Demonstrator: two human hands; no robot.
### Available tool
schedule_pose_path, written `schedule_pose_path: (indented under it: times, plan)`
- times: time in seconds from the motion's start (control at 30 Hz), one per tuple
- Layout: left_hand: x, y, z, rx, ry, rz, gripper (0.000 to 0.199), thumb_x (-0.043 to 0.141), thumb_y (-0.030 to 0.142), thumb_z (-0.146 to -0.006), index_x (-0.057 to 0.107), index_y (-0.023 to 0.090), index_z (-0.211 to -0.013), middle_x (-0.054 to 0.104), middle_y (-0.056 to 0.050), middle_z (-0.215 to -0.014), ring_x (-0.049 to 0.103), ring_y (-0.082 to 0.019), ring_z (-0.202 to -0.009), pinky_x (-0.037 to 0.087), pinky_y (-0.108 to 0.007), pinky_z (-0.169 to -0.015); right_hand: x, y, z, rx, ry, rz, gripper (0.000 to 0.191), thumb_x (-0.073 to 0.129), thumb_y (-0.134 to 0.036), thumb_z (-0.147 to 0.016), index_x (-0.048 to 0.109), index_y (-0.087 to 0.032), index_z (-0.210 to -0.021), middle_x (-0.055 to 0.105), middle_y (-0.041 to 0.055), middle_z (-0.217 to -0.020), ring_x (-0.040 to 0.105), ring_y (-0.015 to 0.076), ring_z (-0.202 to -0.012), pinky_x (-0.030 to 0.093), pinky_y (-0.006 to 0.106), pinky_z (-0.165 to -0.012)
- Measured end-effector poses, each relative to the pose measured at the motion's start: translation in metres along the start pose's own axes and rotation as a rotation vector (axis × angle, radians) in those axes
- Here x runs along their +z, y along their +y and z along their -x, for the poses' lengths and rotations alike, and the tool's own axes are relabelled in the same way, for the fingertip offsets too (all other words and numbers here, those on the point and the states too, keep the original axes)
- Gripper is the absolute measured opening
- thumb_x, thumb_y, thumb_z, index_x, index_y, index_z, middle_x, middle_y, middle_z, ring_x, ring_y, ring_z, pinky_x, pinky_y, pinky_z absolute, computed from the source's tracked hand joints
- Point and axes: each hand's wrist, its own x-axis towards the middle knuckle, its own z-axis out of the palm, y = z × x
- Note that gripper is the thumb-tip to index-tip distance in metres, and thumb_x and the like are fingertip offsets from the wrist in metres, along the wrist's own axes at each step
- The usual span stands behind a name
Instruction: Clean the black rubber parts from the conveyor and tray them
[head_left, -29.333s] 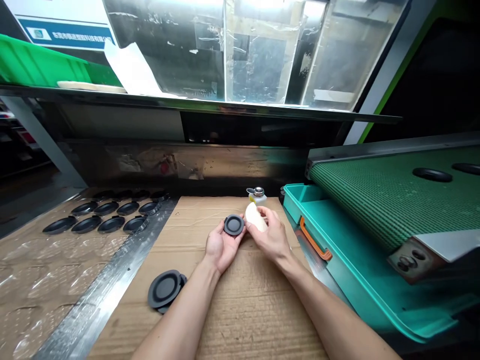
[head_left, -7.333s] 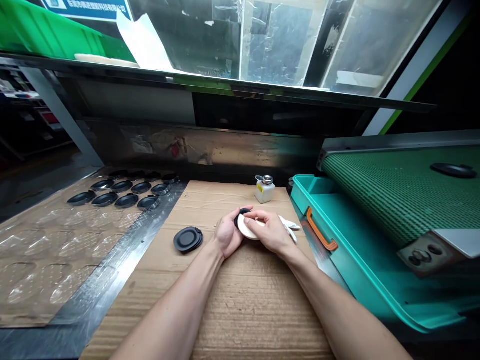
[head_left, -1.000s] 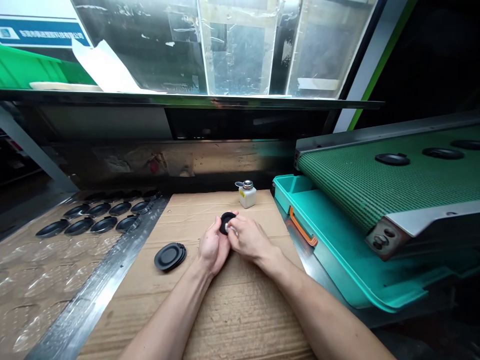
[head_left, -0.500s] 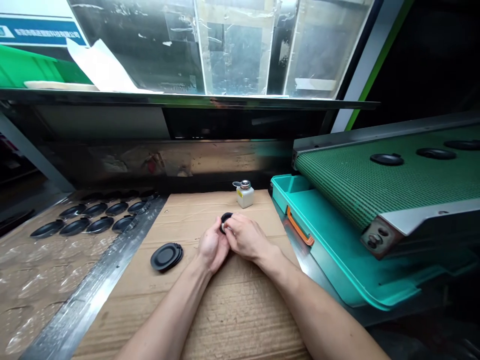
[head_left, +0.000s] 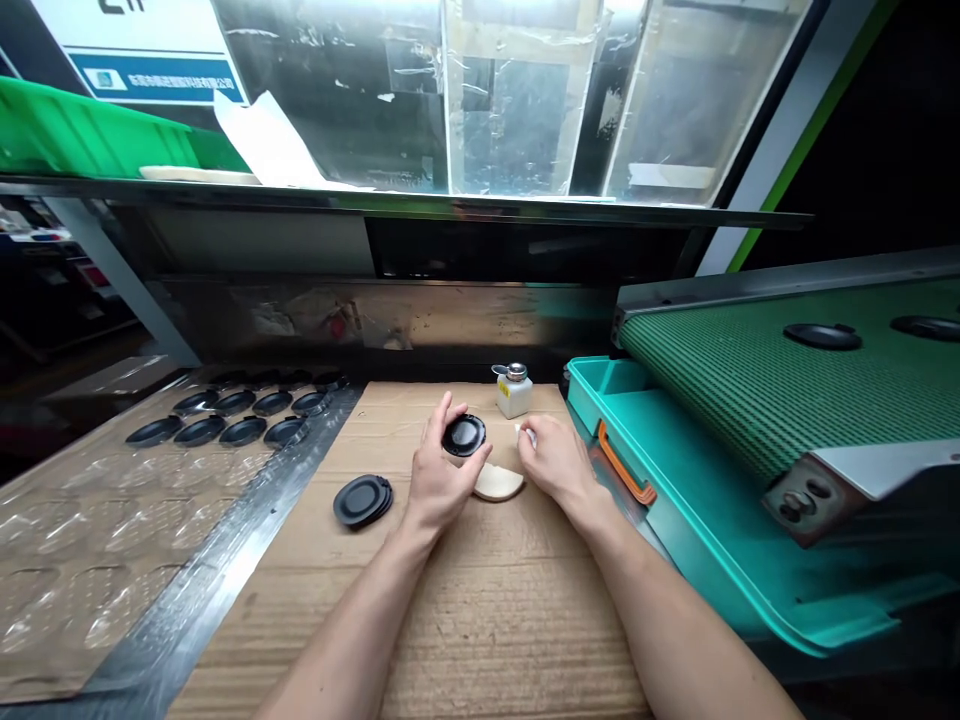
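My left hand grips a round black lid-like part between thumb and fingers, its glossy face turned up. To the right, my right hand is closed in a pinch on a small white piece, mostly hidden by the fingers. Between the hands a pale round pad lies on the cardboard, partly covered by my left thumb. A stack of several black round parts rests left of my left hand. Behind my hands stands a white bottle with a metal top.
On the left, a clear plastic tray holds several black parts in its back rows. A teal bin with an orange handle sits at right, beneath a green conveyor belt carrying black parts. A metal shelf crosses the back.
My hands have moved apart, the left keeping the black part and the right drawing away to the right. The pale pad between them has come into view. The camera view has shifted left.
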Motion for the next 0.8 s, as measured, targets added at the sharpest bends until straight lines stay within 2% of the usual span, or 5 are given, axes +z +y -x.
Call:
schedule_pose_path:
  times: [0.2, 0.33, 0.5, 0.7, 0.8]
  plan:
    - [-0.001, 0.001, 0.005, 0.104, -0.028, -0.104, 0.101, 0.08, 0.0, -0.062, 0.037, 0.031, -0.148, 0.056, -0.006, -0.136, 0.046, -0.021, -0.133, 0.025, -0.029, -0.117, 0.001, -0.002, 0.002, 0.051, -0.121, 0.068, 0.022, 0.049, -0.029, -0.091, 0.068, -0.02, -0.083, 0.07, 0.0078, -0.084, 0.064, 0.0213, -0.079, 0.032, 0.03, -0.063]
    - [-0.006, -0.008, 0.001, 0.29, -0.073, -0.456, 0.107, 0.078, 0.011, -0.068, 0.017, 0.028, -0.155, 0.05, -0.01, -0.142, 0.048, -0.023, -0.131, 0.033, -0.037, -0.114, 0.005, 0.0, 0.001, 0.087, -0.255, 0.15, 0.024, 0.05, -0.031, -0.089, 0.071, -0.019, -0.085, 0.071, 0.0109, -0.086, 0.065, 0.0235, -0.083, 0.033, 0.03, -0.064]
    - [-0.012, -0.013, -0.001, 0.373, -0.119, -0.666, 0.1, 0.074, 0.022, -0.077, 0.012, 0.027, -0.156, 0.049, -0.012, -0.143, 0.048, -0.024, -0.131, 0.038, -0.039, -0.112, 0.004, 0.001, -0.001, 0.104, -0.187, 0.05, 0.023, 0.052, -0.031, -0.088, 0.072, -0.019, -0.087, 0.071, 0.0107, -0.086, 0.064, 0.0231, -0.084, 0.039, 0.029, -0.069]
    - [-0.006, -0.018, 0.003, 0.098, -0.177, -0.411, 0.062, 0.067, 0.037, -0.086, 0.047, 0.021, -0.143, 0.058, -0.012, -0.136, 0.054, -0.025, -0.126, 0.041, -0.039, -0.109, 0.0, -0.019, 0.003, -0.016, 0.071, -0.779, 0.033, 0.047, -0.044, -0.094, 0.065, -0.017, -0.1, 0.066, 0.0036, -0.08, 0.057, 0.0132, -0.063, 0.043, 0.023, -0.057]
    - [0.002, -0.019, 0.007, -0.094, -0.267, -0.135, 0.044, 0.056, 0.044, -0.092, 0.063, 0.018, -0.127, 0.064, -0.011, -0.127, 0.061, -0.025, -0.115, 0.049, -0.039, -0.101, 0.004, -0.026, 0.005, 0.01, 0.124, -0.874, 0.031, 0.053, -0.044, -0.092, 0.066, -0.016, -0.096, 0.066, 0.0032, -0.08, 0.057, 0.0129, -0.063, 0.044, 0.022, -0.056]
